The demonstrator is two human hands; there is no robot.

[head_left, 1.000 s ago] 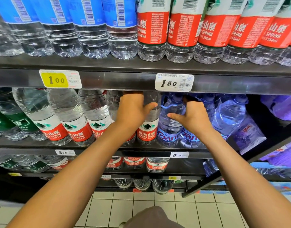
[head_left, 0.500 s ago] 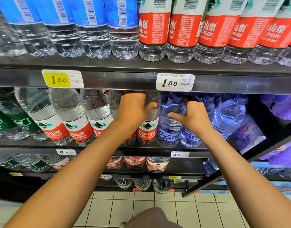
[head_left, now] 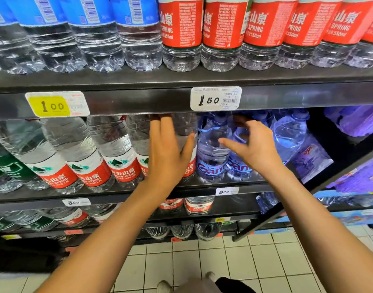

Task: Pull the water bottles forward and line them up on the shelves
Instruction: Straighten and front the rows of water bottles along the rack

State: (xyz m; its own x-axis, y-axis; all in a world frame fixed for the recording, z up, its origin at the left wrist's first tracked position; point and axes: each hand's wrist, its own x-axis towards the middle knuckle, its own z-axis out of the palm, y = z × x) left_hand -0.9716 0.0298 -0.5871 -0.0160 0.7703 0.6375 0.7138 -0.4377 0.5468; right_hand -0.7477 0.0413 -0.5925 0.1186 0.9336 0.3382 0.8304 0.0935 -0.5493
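Note:
On the middle shelf (head_left: 33, 200) stands a row of large clear bottles with red labels (head_left: 126, 170); to their right are blue-tinted bottles (head_left: 211, 153). My left hand (head_left: 168, 149) is in front of the rightmost red-label bottle (head_left: 188, 168), fingers straight and pointing up, and it holds nothing. My right hand (head_left: 253, 149) hovers in front of the second blue bottle (head_left: 238, 168) with fingers spread and loosely bent and the thumb pointing left. Neither hand visibly grips a bottle.
The upper shelf (head_left: 139, 100) carries small blue-label bottles (head_left: 92, 28) and red-label bottles (head_left: 223, 28) close above my hands. Further blue bottles (head_left: 291, 132) and a wrapped pack (head_left: 312, 159) sit to the right. Lower shelves hold more bottles (head_left: 199, 206). White floor tiles (head_left: 265, 261) lie below.
Both hands have let go: the left was curled on the red-label bottle's top and the right on the blue bottle's neck. Now their fingers are spread and drawn slightly back.

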